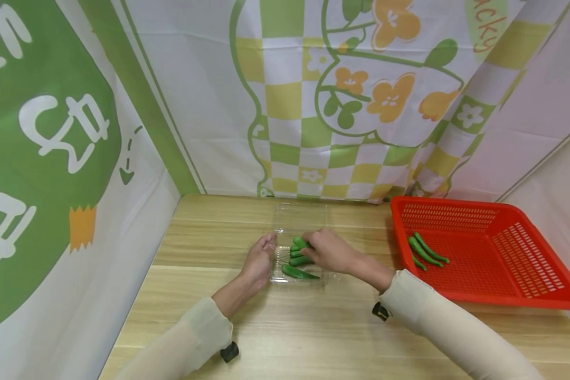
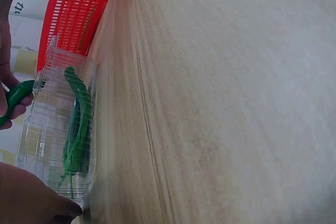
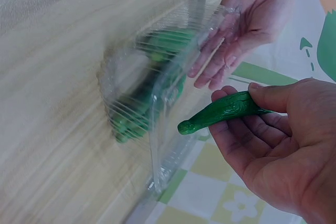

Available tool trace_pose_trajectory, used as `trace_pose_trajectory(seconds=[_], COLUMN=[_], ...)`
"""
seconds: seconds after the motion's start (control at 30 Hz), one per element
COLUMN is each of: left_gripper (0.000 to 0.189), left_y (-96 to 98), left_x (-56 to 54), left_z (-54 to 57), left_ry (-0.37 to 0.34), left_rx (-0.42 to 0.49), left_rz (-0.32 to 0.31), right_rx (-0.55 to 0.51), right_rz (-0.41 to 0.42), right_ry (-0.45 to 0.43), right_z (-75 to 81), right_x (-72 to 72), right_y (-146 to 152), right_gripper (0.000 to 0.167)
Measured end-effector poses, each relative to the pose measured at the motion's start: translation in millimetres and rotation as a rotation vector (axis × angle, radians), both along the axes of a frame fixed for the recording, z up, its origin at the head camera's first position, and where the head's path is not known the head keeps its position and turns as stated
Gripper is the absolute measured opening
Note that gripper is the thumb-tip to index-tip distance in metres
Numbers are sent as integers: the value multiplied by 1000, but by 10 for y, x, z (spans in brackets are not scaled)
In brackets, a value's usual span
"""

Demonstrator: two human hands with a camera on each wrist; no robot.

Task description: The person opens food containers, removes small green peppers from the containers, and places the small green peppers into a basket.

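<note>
While the left hand (image 1: 258, 264) rests relaxed fingers against a clear plastic clamshell box (image 1: 290, 281), apparently steadying it, the right hand (image 1: 332, 250) pinches a green chili pepper (image 3: 226, 111) above it, leaving one end free. More chilies (image 1: 300, 273) lie inside, their number unclear through the plastic. Behind, the raised lid (image 1: 301, 216) gives access; the red perforated basket (image 1: 503, 302), at right within reach, holds loose chilies (image 1: 423, 250).

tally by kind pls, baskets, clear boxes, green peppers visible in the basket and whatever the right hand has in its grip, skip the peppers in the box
Red basket: 1
Clear box: 1
Green peppers visible in the basket: 3
Held pepper in the right hand: 1
Total: 6
</note>
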State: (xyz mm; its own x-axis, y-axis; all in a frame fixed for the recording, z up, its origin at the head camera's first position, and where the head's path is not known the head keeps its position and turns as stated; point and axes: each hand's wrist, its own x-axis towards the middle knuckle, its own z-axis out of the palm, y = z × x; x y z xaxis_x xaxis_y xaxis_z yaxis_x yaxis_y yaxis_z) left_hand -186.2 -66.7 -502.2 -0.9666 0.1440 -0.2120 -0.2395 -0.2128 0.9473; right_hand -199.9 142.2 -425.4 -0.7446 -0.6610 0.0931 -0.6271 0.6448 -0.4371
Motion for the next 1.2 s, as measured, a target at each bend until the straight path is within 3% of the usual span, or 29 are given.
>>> trace_pose_trajectory(seconds=[0.2,0.53,0.77,1.2], left_gripper=[52,53,53,54], left_y=[-2,-6,-11,-13], left_x=[3,-1,12,14], left_z=[7,10,19,6], left_ry=[8,7,4,-3], left_rx=[-12,-3,-6,-16], left_rz=[-8,-15,-19,-12], right_rx=[-1,36,27,46], right_rz=[-23,-62,-78,-139], right_ry=[-11,48,5,81], right_z=[99,257,373,507], right_x=[-2,-12,-34,-72], right_y=[56,210,338,630], right_gripper=[29,31,29,30])
